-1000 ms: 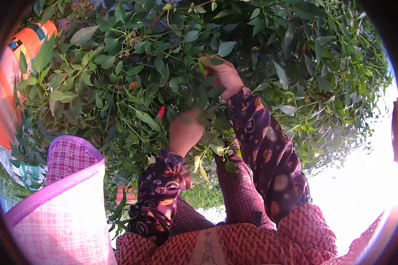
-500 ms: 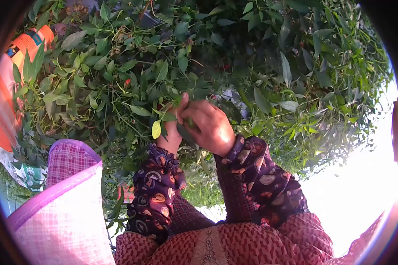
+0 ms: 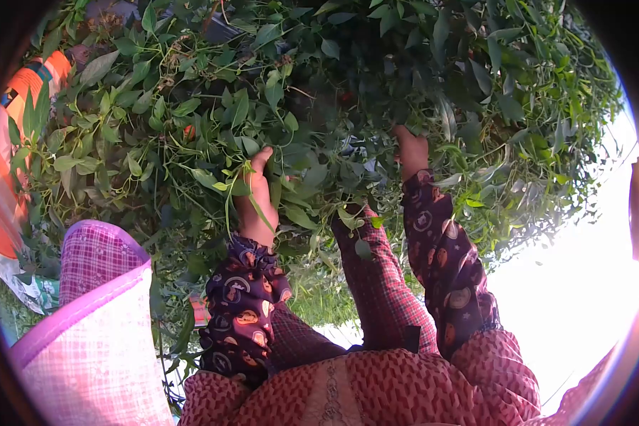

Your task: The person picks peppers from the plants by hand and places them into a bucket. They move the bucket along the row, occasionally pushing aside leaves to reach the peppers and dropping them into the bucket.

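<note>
Leafy green plants (image 3: 170,163) with small red fruits that look like chili peppers fill the view before me. My left hand (image 3: 255,199) is in among the leaves with its thumb pointing up; leaves cover its other fingers, so anything in them is hidden. A little to the right, my right hand (image 3: 412,150) reaches into the foliage, apart from the left one. Its fingertips are lost in shade and leaves. One red pepper (image 3: 189,132) shows left of my left hand, and another red spot (image 3: 346,98) sits deeper between the hands.
An orange and white sack (image 3: 7,184) stands at the left edge. Below it lies a white and green bag (image 3: 32,287). Pink checked cloth with a purple border (image 3: 106,326) hangs at lower left. My checked trouser leg (image 3: 383,277) is among the plants.
My hands were together at the middle; now they are apart. The right hand has moved right and farther into the leaves, while the left has shifted slightly left.
</note>
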Tool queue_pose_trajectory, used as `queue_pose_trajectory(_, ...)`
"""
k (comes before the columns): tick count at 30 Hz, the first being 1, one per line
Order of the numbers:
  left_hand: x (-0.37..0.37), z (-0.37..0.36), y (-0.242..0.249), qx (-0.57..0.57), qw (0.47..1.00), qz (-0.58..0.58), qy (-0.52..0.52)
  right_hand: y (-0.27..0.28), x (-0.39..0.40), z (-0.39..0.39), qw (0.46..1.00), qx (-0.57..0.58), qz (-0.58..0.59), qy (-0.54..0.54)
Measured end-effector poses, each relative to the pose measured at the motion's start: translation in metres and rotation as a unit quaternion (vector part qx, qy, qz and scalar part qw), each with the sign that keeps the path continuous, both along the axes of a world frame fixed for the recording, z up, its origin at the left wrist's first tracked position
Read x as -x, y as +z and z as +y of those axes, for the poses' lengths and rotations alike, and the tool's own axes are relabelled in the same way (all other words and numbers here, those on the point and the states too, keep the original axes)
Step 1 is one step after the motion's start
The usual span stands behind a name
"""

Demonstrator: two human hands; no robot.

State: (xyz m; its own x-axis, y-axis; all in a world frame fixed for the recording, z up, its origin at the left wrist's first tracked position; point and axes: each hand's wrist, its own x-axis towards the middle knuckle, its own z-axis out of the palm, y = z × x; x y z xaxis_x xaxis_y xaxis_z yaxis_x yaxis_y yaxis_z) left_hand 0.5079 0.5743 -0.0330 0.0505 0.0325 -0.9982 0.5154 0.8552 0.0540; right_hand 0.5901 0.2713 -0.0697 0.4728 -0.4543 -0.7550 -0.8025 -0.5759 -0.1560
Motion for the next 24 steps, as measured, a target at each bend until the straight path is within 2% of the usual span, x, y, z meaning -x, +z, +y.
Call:
queue_pose_trajectory(1, 0.011, 0.000, -0.003, -0.019, 0.998, -0.048, -0.018, -0.005, 0.021, -0.034, 0.963, 0.001, 0.025, 0.270)
queue_pose_trajectory(2, 0.020, 0.001, -0.007, -0.018, 0.999, -0.047, -0.018, -0.005, 0.033, -0.050, 0.853, 0.000, 0.048, 0.519)
queue_pose_trajectory(3, 0.026, 0.002, -0.010, -0.024, 0.995, -0.076, -0.057, 0.010, 0.030, -0.027, 0.984, -0.061, 0.112, 0.125)
queue_pose_trajectory(4, 0.031, 0.002, -0.014, -0.030, 0.989, -0.106, -0.095, -0.016, 0.051, -0.052, 0.983, -0.136, 0.095, 0.084)
queue_pose_trajectory(5, 0.012, -0.001, -0.003, -0.016, 0.998, -0.050, -0.021, -0.044, 0.074, -0.082, 0.973, -0.212, 0.082, 0.035)
queue_pose_trajectory(6, 0.008, -0.004, 0.002, -0.016, 0.998, -0.053, -0.019, -0.047, 0.070, -0.069, 0.956, -0.285, 0.075, -0.015)
queue_pose_trajectory(7, 0.007, -0.006, 0.008, -0.084, 0.986, -0.085, -0.120, -0.045, 0.064, -0.061, 0.930, -0.255, 0.103, -0.242)
queue_pose_trajectory(8, 0.004, -0.005, 0.013, -0.153, 0.957, -0.114, -0.220, -0.043, 0.047, -0.039, 0.924, -0.249, 0.092, -0.275)
queue_pose_trajectory(9, -0.012, 0.004, 0.023, -0.082, 0.950, -0.035, -0.299, -0.052, 0.038, -0.027, 0.925, -0.264, 0.079, -0.261)
queue_pose_trajectory(10, 0.012, 0.004, 0.000, -0.080, 0.936, -0.076, -0.333, -0.061, 0.024, -0.012, 0.926, -0.283, 0.065, -0.243)
queue_pose_trajectory(13, 0.013, -0.001, -0.002, -0.101, 0.942, -0.091, -0.307, -0.083, -0.011, 0.032, 0.917, -0.347, 0.032, -0.196)
queue_pose_trajectory(15, 0.023, -0.001, -0.008, -0.149, 0.893, -0.133, -0.404, -0.086, -0.027, 0.063, 0.907, -0.387, 0.021, -0.165)
queue_pose_trajectory(16, 0.026, -0.001, -0.012, -0.151, 0.892, -0.133, -0.405, -0.087, -0.032, 0.074, 0.901, -0.407, 0.015, -0.149)
queue_pose_trajectory(18, 0.028, -0.005, -0.014, -0.172, 0.904, -0.217, -0.327, -0.071, -0.047, 0.094, 0.890, -0.438, 0.006, -0.125)
queue_pose_trajectory(19, 0.026, -0.009, -0.010, -0.261, 0.863, -0.224, -0.371, -0.056, -0.058, 0.106, 0.891, -0.437, 0.010, -0.126)
queue_pose_trajectory(20, 0.019, -0.009, -0.005, -0.260, 0.864, -0.222, -0.370, -0.039, -0.068, 0.115, 0.920, -0.367, 0.124, -0.056)
queue_pose_trajectory(21, 0.009, -0.007, -0.001, -0.200, 0.902, -0.181, -0.337, -0.025, -0.070, 0.122, 0.929, -0.288, 0.233, 0.017)
queue_pose_trajectory(22, -0.004, -0.004, 0.004, -0.139, 0.933, -0.138, -0.301, -0.015, -0.059, 0.126, 0.929, -0.289, 0.232, 0.019)
queue_pose_trajectory(23, -0.020, 0.000, 0.013, -0.129, 0.914, -0.083, -0.374, -0.001, -0.042, 0.129, 0.938, -0.275, 0.070, 0.201)
queue_pose_trajectory(24, -0.027, 0.001, 0.015, -0.131, 0.914, -0.084, -0.374, 0.011, -0.028, 0.133, 0.891, -0.244, -0.096, 0.370)
